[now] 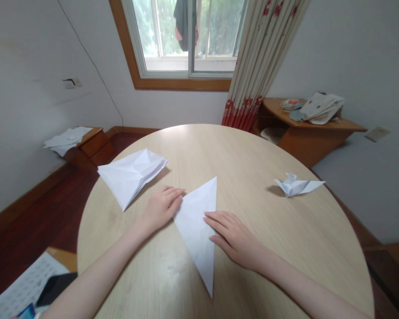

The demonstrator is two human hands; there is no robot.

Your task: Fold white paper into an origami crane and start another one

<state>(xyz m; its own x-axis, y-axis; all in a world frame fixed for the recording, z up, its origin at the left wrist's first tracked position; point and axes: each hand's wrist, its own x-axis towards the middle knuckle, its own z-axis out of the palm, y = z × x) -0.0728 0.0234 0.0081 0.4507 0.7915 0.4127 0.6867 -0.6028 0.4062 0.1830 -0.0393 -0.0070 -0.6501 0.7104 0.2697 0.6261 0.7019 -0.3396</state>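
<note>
Across the far wall a window (186, 35) with a brown wooden frame lets daylight in, and a curtain (259, 62) with red flowers hangs at its right side. White walls and a dark red floor surround a round table (252, 248) of pale wood, which fills most of the view. To the right of it a wooden shelf (306, 133) carries a bag and small items. To the left a low cabinet (93, 144) holds some white sheets.

On the table's left part lies a large creased sheet (131, 175), half opened and apart from the hands. At the near middle lies the paper triangle (199, 221), flat on the wood, with one long tip pointing toward the person.

Both hands rest at its two sides. The left hand (161, 207) lies palm down with its fingers pressed together, and their tips touch the left edge of the triangle. The right hand (234, 237) is also flat, with its fingers a little spread and their tips on the right edge. I judge that this flat pressure from both sides holds the thin paper smooth against the table, so that it does not slide or lift.

Well apart, on the right, stands a small folded paper figure (297, 185).
</note>
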